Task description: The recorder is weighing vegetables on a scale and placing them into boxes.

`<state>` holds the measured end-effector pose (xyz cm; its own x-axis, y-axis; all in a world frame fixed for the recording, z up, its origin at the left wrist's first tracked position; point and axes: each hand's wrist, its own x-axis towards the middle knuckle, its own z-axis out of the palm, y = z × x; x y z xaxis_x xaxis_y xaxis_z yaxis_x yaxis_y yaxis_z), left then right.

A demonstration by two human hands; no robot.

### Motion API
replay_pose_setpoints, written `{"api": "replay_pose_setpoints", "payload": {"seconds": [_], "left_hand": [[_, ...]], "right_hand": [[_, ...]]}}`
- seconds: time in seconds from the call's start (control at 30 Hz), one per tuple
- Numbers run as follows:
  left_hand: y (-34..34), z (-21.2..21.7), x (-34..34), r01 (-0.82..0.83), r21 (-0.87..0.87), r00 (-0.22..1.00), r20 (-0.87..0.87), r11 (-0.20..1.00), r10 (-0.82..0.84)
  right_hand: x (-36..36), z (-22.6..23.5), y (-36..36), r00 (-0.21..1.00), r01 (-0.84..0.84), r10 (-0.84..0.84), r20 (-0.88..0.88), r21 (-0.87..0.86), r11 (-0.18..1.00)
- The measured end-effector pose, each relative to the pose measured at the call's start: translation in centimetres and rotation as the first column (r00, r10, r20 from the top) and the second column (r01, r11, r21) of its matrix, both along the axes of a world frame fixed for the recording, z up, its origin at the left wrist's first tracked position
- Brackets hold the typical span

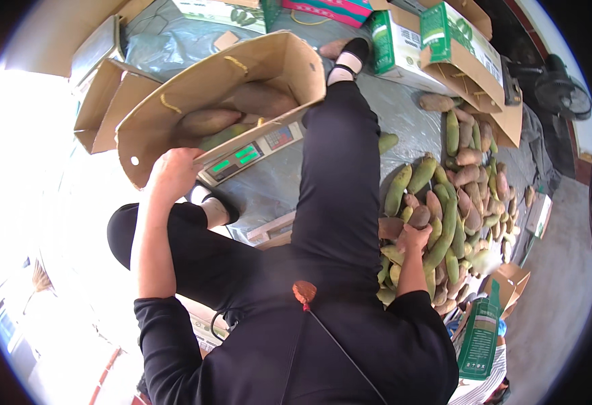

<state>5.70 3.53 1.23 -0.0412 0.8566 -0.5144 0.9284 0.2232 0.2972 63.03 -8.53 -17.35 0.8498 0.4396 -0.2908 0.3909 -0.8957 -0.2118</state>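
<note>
My left hand [173, 174] is closed on the near left rim of an open cardboard box [147, 131]. Inside the box lie large brown, sweet-potato-like tubers [209, 122] and a partly hidden green piece [223, 138]. Under the box is a scale [248, 154] with lit green displays and a keypad. Out to the right, my right hand [414, 237] is closed on a brown, sweet-potato-like tuber [419, 217]. That hand is over a heap of brown tubers [468, 174] and long green, cucumber-shaped pieces [448, 229].
Green-and-white cartons [404, 50] and a pink box [329, 9] stand at the back. A black fan [560, 91] is at the far right. Plastic sheeting [350, 135] covers the floor. A green carton [479, 337] lies at the lower right. Another open carton [103, 108] stands left of the box.
</note>
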Motion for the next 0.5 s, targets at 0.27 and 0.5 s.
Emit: {"api": "replay_pose_setpoints", "payload": {"seconds": [0.27, 0.5], "left_hand": [[-0.6, -1.1, -0.7, 0.083, 0.013, 0.996, -0.042, 0.996, -0.082], [-0.5, -2.2, -0.9, 0.302, 0.018, 0.936, -0.194, 0.953, -0.293]], "right_hand": [[-8.2, 10.4, 17.0, 0.752, -0.556, 0.656, 0.062, 0.595, 0.581], [-24.5, 25.9, 24.8, 0.342, -0.552, 0.940, -0.006, 0.808, 0.207]]}}
